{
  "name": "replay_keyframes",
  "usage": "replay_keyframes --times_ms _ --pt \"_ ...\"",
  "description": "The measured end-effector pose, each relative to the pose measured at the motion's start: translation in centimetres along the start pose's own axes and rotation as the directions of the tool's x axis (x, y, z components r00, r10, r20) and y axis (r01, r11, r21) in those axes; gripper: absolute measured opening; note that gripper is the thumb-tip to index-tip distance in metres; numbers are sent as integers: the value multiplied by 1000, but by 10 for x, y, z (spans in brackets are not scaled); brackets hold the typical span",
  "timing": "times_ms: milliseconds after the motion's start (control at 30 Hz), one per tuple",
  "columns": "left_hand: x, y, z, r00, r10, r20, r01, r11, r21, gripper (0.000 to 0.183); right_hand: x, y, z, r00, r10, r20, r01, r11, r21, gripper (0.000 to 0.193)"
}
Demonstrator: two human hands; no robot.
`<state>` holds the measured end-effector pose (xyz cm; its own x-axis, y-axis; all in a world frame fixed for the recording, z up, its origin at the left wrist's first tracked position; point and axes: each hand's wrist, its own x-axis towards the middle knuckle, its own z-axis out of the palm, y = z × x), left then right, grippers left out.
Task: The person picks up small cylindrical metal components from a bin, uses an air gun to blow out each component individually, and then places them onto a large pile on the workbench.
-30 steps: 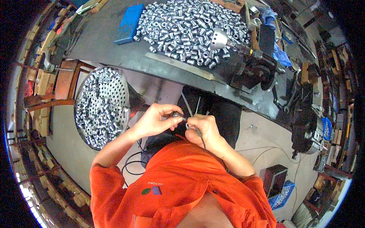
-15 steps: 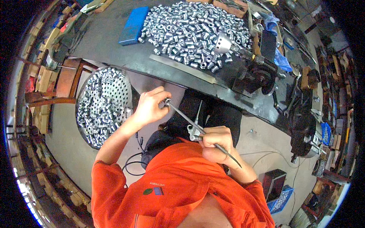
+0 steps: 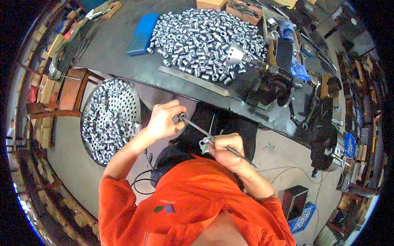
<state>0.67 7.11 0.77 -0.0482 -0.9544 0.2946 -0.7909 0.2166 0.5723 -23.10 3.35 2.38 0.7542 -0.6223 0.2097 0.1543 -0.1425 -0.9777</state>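
My left hand (image 3: 166, 119) is closed round a small silver metal fitting (image 3: 182, 116), its round end toward the right. A long, thin grey file-like tool (image 3: 199, 128) slants down to the right from the fitting; whether its tip is inside cannot be made out. My right hand (image 3: 230, 148) grips this tool near its tapered rear end. Beside the right fingers is a silver metal piece (image 3: 205, 144) with a thin rod pointing up, partly hidden by the hand. Both hands are above my lap, in front of the workbench edge.
A heap of similar fittings (image 3: 205, 41) covers the dark workbench (image 3: 106, 45), beside a blue tray (image 3: 143, 35). A flat metal bar (image 3: 193, 80) lies along its edge. On the left stands a perforated round pan (image 3: 128, 98) with fittings. Dark machinery (image 3: 271, 88) occupies the bench's right.
My right hand has moved slightly up and left with the tool, which reaches less far past the hand. The left hand still holds the fitting, slightly lower. The view has shifted a little.
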Motion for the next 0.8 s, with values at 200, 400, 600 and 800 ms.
replay_keyframes --times_ms 200,400,600,800 --pt "13 6 15 982 135 133 -152 981 122 28 9 30 9 989 -103 106 135 920 -368 25" --pt "81 -20 18 989 138 53 -146 962 229 27 -10 -5 -12 959 -275 -62 217 861 -461 27" --pt "201 -47 -2 962 -166 -217 87 940 -330 33 -17 3 -8 939 -311 -149 214 864 -456 27" --pt "137 -69 -52 950 -269 -159 182 890 -419 28 -21 8 -2 964 -244 -104 192 912 -363 22"
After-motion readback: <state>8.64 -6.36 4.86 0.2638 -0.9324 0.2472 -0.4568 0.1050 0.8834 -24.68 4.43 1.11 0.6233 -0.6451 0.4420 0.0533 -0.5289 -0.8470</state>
